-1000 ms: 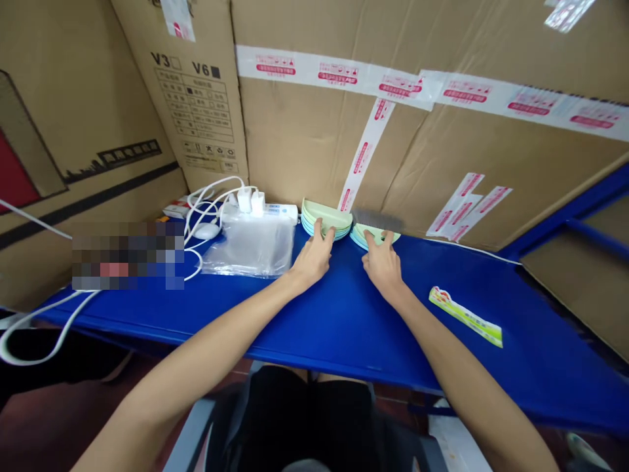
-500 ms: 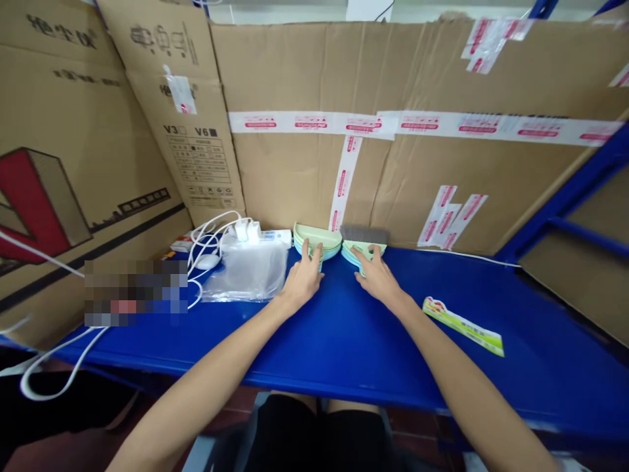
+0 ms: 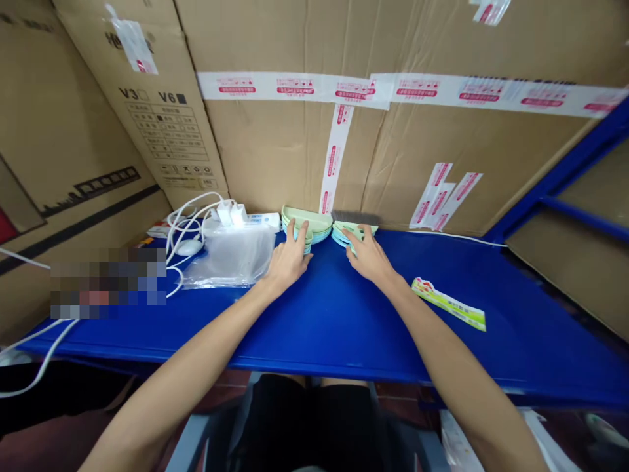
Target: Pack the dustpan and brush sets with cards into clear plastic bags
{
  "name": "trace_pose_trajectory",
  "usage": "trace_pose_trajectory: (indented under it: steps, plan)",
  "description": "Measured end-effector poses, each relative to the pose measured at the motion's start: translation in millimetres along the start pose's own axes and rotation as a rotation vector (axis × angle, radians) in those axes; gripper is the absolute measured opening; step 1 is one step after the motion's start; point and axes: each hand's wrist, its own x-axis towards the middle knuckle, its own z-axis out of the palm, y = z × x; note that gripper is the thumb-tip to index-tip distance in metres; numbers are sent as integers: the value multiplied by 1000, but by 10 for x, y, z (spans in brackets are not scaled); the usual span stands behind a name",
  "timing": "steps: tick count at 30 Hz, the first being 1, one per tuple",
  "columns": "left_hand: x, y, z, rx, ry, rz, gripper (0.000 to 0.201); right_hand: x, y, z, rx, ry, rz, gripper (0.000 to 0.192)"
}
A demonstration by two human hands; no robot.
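My left hand [image 3: 289, 257] reaches over the handle end of a stack of small dustpans [image 3: 309, 217], light green on top with blue below. Its fingers lie on the top one and the thumb is at the right side. Beside it, my right hand [image 3: 366, 254] grips a stack of hand brushes [image 3: 369, 228], green and blue, with grey bristles turned toward the cardboard. Both stacks rest on the blue tabletop. My palms and fingers hide most of the handles.
Clear plastic bags [image 3: 230, 255] lie left of the dustpans, by a power strip [image 3: 263, 221] with white plugs and tangled cables [image 3: 171, 226]. A green and white card strip [image 3: 449, 305] lies at right. Taped cardboard [image 3: 265, 144] walls the back; a blue metal frame [image 3: 565, 174] stands right.
The view has tipped down and shifted, so the whole scene sits higher and farther left. Both hands stay at their stacks, with little visible movement over the table.
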Motion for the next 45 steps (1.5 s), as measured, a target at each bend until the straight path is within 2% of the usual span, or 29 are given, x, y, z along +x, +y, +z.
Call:
trace_pose_trajectory:
  steps: [5, 9, 14, 18, 21, 24, 26, 27, 30, 32, 37, 40, 45]
  plan:
    - [4, -20, 30, 8, 13, 13, 86, 54, 9, 13, -24, 68, -26, 52]
    - [7, -38, 39, 24, 14, 18, 87, 50, -24, -30, -71, 39, -10, 54]
    - [-20, -55, 19, 13, 66, 23, 94, -13, -119, -197, -128, -57, 29, 63]
    - [-34, -84, -8, -32, 174, 17, 100, -30, -105, -389, -91, -28, 87, 69]
    - [-17, -116, -27, -98, 280, 31, 93, -152, 164, -596, -34, -64, 140, 60]
    - [5, -134, -34, -185, 382, 57, 84, -486, 692, -812, -34, -238, 123, 54]
    - [9, -131, -32, -235, 416, 96, 80, -765, 1059, -926, -118, -382, 62, 70]
    - [6, -124, -31, -254, 423, 118, 79, -891, 1205, -967, -145, -482, 83, 83]
    - [-18, -88, -31, -297, 425, 168, 76, -1117, 1409, -1005, -124, -655, 132, 104]
    - [-36, -63, -39, -313, 425, 188, 74, -1123, 1360, -977, -131, -676, 161, 100]
    - [-38, -64, -73, -325, 424, 189, 74, -939, 1004, -920, -153, -766, 253, 91]
    - [-24, -92, -78, -321, 406, 178, 75, -877, 890, -899, -137, -752, 208, 86]
    - [-25, -93, -52, -310, 368, 167, 73, -723, 895, -775, -140, -650, 84, 65]
